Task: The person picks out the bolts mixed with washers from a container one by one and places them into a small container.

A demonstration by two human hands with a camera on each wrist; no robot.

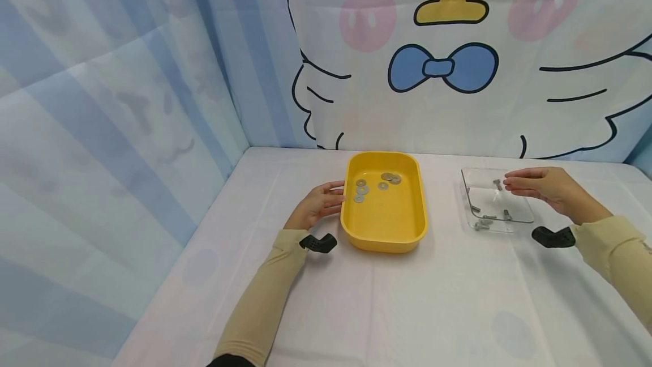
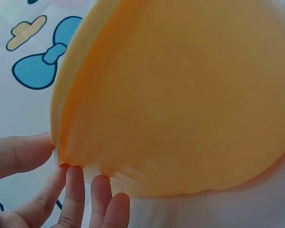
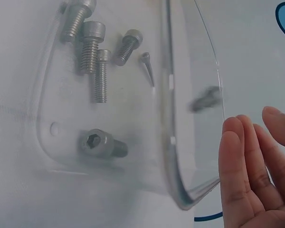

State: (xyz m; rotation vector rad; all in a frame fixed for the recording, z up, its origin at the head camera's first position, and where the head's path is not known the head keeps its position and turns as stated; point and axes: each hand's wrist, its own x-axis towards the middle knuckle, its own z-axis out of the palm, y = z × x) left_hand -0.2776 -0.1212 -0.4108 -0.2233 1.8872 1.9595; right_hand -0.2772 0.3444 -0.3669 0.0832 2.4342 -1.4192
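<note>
My left hand (image 1: 321, 205) is at the left side of a yellow plastic tray (image 1: 382, 222), its fairly straight fingertips right at the wall under the rim. Several flat metal washers (image 1: 362, 190) lie in the tray's far half. My right hand (image 1: 552, 188) is over the far right of a clear plastic box (image 1: 476, 177), fingers extended, thumb apart and nothing between them. A blurred socket-head screw (image 3: 206, 99) shows just off those fingertips, beside the box's side wall. Several more socket-head screws (image 3: 92, 45) lie on the box floor, one with its hex socket (image 3: 93, 141) facing the camera.
Tray and box stand apart on a pale tablecloth (image 1: 407, 310). Behind the table hangs a cloth printed with a cartoon face and blue bow tie (image 1: 438, 67). A blue-striped curtain (image 1: 127, 112) runs along the left. Black wrist cameras (image 1: 320, 243) sit at both sleeves.
</note>
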